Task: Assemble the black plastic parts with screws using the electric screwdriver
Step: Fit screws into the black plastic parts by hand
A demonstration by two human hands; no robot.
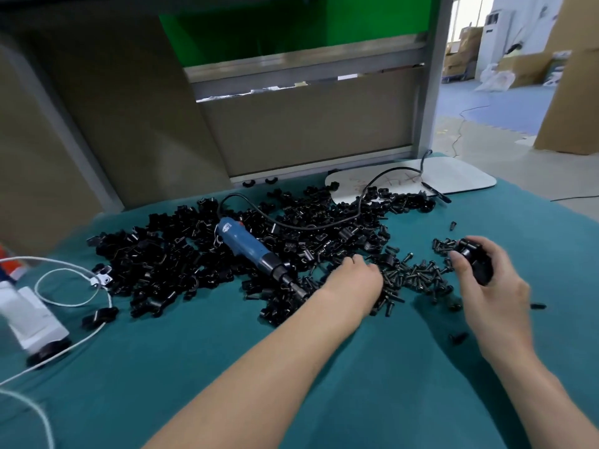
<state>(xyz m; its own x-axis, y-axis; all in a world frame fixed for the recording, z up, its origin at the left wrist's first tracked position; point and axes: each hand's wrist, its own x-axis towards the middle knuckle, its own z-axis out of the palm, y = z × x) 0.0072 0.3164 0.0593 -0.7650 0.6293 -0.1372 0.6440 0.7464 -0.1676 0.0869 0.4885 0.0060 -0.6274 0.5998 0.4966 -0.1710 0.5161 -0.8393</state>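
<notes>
A big heap of black plastic parts [181,254] covers the middle of the teal table cloth [194,367]. On the heap lies the blue electric screwdriver [249,246], its tip pointing toward me and its black cable [324,222] running back to the right. Several black screws [418,277] are scattered between my hands. My left hand [355,277] reaches into the screws with fingers curled down; what its fingertips hold is hidden. My right hand [486,283] grips a black plastic part [476,260] just above the cloth.
A white board [453,176] lies at the back right under the cable. At the left edge stands a white device [32,319] with a white cord [64,286]. Cardboard panels and a metal frame [308,124] close off the back.
</notes>
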